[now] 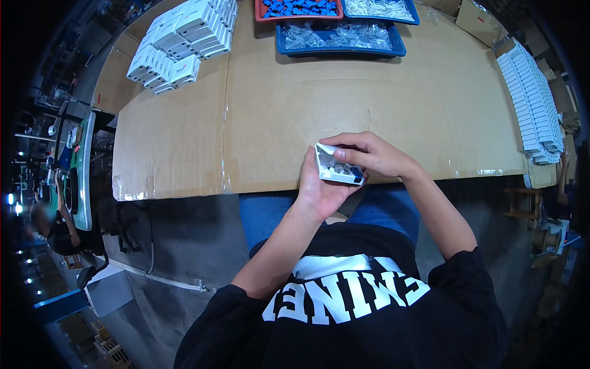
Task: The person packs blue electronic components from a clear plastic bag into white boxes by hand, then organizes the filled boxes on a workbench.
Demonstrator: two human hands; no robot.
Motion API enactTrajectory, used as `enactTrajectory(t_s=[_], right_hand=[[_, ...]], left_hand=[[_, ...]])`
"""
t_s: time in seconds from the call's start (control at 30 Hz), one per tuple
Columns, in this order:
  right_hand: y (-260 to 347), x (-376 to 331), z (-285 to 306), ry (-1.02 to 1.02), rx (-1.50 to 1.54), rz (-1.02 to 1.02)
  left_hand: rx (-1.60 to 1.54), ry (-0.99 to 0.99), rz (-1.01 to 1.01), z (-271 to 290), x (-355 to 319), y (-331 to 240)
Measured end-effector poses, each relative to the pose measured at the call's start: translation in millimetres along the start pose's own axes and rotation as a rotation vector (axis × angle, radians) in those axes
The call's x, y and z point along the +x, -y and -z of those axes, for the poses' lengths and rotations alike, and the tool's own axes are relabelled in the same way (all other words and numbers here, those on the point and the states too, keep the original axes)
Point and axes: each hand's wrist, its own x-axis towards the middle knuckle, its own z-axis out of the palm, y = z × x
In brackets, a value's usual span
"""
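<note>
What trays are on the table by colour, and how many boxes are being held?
Red tray: 1
Blue trays: 2
Held white box: 1
Total: 4

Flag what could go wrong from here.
1. The open box in the left hand is near the table's front edge; a tip could spill the small pieces inside, perhaps to the floor.
2. The right hand reaches over the box's opening, so it might snag or shift those pieces.
3. The stepped stack of white boxes might slide if bumped.
</note>
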Motion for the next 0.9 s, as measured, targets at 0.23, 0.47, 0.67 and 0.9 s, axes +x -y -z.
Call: enactTrajectory(t_s=[0.23, 0.47, 0.67, 0.9], right_hand=[[-6, 3, -3, -0.073, -0.125, -0.014], [-11, 7, -7, -0.156, -0.195, 0.036], [-8, 7, -6, -0.152, -0.183, 0.062], [2, 4, -8, -0.045, -0.222, 0.004]], left_hand=[[0.02, -0.039, 0.014, 3, 6, -1], [0.084, -0.086, 0.031, 0, 6, -5], [0.145, -0.145, 0.04, -3, 5, -6], [0.15, -0.093, 0.024, -2, 1, -4]])
